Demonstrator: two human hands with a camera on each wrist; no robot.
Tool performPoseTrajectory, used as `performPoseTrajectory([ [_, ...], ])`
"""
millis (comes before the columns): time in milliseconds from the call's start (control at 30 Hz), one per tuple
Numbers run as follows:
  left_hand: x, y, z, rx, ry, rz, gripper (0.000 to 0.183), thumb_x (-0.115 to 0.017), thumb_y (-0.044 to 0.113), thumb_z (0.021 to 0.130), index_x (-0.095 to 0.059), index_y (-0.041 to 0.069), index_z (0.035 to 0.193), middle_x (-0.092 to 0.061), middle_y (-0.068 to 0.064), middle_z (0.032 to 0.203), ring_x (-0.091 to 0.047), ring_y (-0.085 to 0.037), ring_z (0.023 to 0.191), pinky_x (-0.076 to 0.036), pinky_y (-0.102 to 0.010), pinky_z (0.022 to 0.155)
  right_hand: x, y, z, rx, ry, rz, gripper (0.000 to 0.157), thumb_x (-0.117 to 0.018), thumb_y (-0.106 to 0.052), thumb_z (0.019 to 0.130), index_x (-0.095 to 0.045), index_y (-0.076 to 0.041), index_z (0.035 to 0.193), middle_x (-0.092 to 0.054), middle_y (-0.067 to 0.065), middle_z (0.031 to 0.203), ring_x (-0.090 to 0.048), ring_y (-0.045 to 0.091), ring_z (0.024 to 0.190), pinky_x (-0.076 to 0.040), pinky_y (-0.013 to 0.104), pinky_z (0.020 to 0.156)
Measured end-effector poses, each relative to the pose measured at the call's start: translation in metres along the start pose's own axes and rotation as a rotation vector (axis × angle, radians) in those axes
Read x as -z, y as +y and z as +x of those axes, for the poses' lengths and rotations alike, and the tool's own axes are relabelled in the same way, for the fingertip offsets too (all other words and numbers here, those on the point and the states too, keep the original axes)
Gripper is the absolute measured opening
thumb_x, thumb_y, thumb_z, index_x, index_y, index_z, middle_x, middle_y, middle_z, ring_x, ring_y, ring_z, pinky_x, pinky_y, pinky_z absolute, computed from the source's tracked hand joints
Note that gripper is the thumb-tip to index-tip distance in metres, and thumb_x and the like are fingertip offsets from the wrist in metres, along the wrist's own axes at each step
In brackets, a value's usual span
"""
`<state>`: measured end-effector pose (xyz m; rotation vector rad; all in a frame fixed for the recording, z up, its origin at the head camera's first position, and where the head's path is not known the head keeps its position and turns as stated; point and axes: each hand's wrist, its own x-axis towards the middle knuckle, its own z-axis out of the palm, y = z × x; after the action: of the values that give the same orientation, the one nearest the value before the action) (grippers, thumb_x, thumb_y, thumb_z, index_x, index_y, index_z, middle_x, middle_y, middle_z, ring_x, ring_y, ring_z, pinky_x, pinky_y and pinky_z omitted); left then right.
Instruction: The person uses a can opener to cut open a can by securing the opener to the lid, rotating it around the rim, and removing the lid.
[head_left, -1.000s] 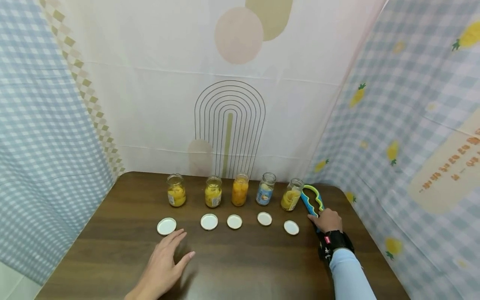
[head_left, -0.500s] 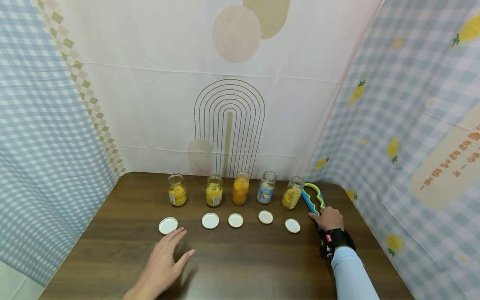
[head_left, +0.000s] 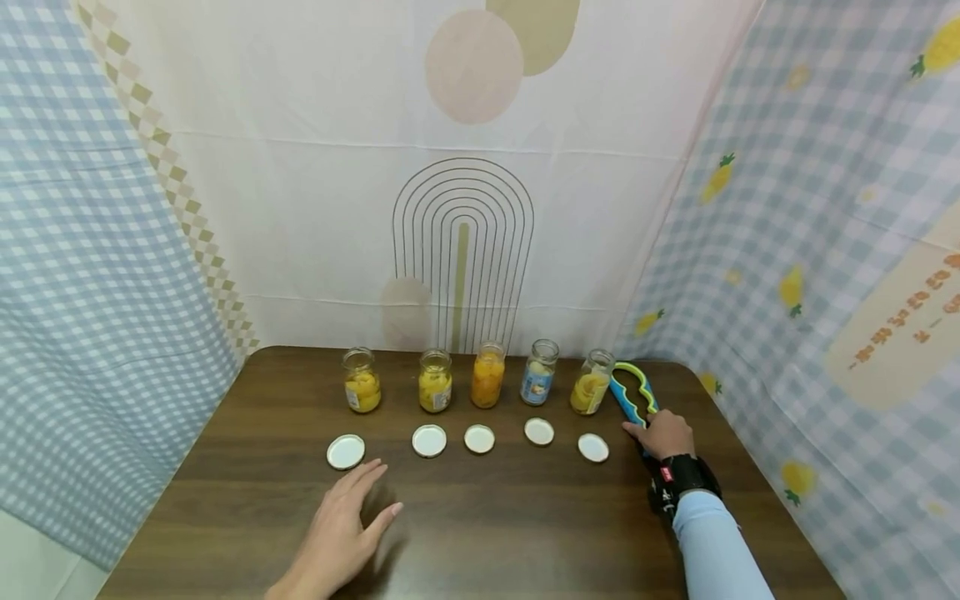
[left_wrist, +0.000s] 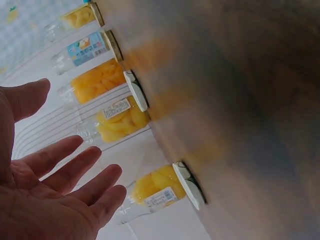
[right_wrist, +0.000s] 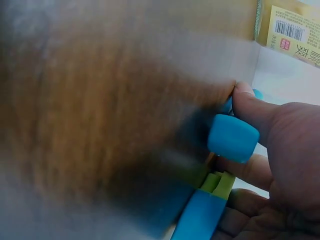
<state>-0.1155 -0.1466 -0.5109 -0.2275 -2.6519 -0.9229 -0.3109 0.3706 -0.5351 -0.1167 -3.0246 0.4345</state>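
My right hand [head_left: 666,435] grips the handle end of a blue and green jar opener [head_left: 627,403] lying on the table at the right. In the right wrist view its thumb and fingers are on either side of the blue handles [right_wrist: 233,138]. My left hand [head_left: 337,529] hovers over the table with its fingers spread, holding nothing. Just beyond its fingertips lies the leftmost white lid [head_left: 346,452]. Lidless glass jars of yellow fruit stand in a row behind the lids, from the left jar [head_left: 362,387] to the right jar [head_left: 592,388], beside the opener.
Several more lids lie inner side up before the jars, among them a middle lid [head_left: 479,439] and a right lid [head_left: 594,448]. An orange-filled jar [head_left: 487,380] and a blue-labelled jar [head_left: 538,379] stand between. Cloth hangings [head_left: 322,208] surround the brown table [head_left: 495,533].
The head view has shifted slightly, so everything sits a little further right in it. Both hands keep their places relative to the table, jars and lids.
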Motion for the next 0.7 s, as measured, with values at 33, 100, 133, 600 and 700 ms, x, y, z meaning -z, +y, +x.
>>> performPoseTrajectory([
  [33, 0.000, 0.001, 0.001, 0.000, 0.005, -0.001, 0.055, -0.085, 0.026, 0.092, -0.068, 0.002, 0.138, -0.067, -0.018, 0.145, -0.061, -0.043, 0.136, -0.049, -0.069, 0.108, 0.001, 0.001, 0.000, 0.007, -0.002, 0.001, 0.055, -0.077, -0.046, 0.096, -0.052, -0.010, 0.062, -0.047, 0.006, 0.061, -0.053, 0.025, 0.059, -0.043, 0.040, 0.056],
  [100, 0.000, 0.002, 0.003, 0.000, 0.017, 0.000, 0.055, -0.085, 0.025, 0.091, -0.068, 0.002, 0.138, -0.067, -0.018, 0.145, -0.061, -0.043, 0.137, -0.048, -0.069, 0.108, 0.001, 0.003, 0.001, 0.019, -0.014, 0.003, 0.053, -0.076, -0.048, 0.096, -0.062, -0.003, 0.072, -0.054, 0.012, 0.066, -0.056, 0.029, 0.062, -0.044, 0.042, 0.058],
  [133, -0.001, 0.003, 0.004, -0.002, 0.020, -0.001, 0.055, -0.085, 0.025, 0.091, -0.068, 0.003, 0.138, -0.067, -0.018, 0.145, -0.061, -0.043, 0.137, -0.048, -0.069, 0.108, 0.002, 0.005, 0.000, 0.021, -0.022, 0.004, 0.052, -0.075, -0.049, 0.096, -0.069, 0.001, 0.082, -0.061, 0.018, 0.072, -0.060, 0.032, 0.066, -0.048, 0.045, 0.061],
  [600, -0.001, 0.000, 0.004, 0.002, 0.041, -0.020, 0.053, -0.084, 0.026, 0.093, -0.068, 0.006, 0.139, -0.066, -0.017, 0.147, -0.060, -0.045, 0.137, -0.042, -0.083, 0.104, 0.018, -0.003, -0.063, -0.057, -0.066, 0.197, 0.090, -0.054, -0.063, 0.106, -0.040, 0.007, 0.160, -0.036, 0.044, 0.161, -0.037, 0.064, 0.147, -0.037, 0.075, 0.118],
  [700, -0.001, 0.000, 0.007, -0.010, 0.060, -0.007, 0.052, -0.083, 0.027, 0.094, -0.069, 0.005, 0.139, -0.066, -0.018, 0.147, -0.060, -0.045, 0.138, -0.046, -0.077, 0.106, 0.018, -0.033, -0.080, 0.014, 0.026, 0.224, 0.083, -0.053, -0.060, 0.108, -0.043, 0.005, 0.159, -0.049, 0.038, 0.157, -0.049, 0.059, 0.142, -0.043, 0.071, 0.114],
])
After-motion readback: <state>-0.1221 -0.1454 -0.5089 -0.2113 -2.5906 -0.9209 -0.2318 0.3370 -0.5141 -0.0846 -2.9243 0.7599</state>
